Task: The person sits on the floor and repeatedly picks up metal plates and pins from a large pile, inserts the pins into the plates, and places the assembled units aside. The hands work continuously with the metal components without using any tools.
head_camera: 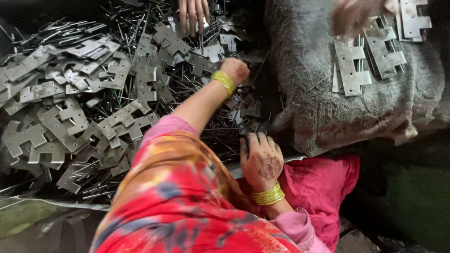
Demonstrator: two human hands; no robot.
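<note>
Grey steel fills the left half of the view: a loose heap of flat notched plates (70, 126), each cut with square tabs and punched with small holes, lies mixed with thin metal pins (197, 91) on a dark surface. No bin or tray holds them; they lie in an open pile. To the right sits a rough grey sack (328, 103), and on top of it rests a small row of the same plates (370, 58), set side by side and overlapping.

At the far edge of the pile, the left hand (236, 69) reaches out with its arm stretched and a yellow bangle at the wrist. Its fingers are turned down into the pins and plates, so I cannot tell whether they hold anything. Nearer the body, the right hand (261, 159) rests palm down at the near edge of the heap, fingers spread and relaxed, gripping nothing, its fingertips touching the pins.

Another person's hand (193, 14) hangs over the top of the pile, and a blurred hand (356, 16) hovers over the stacked plates on the sack.
</note>
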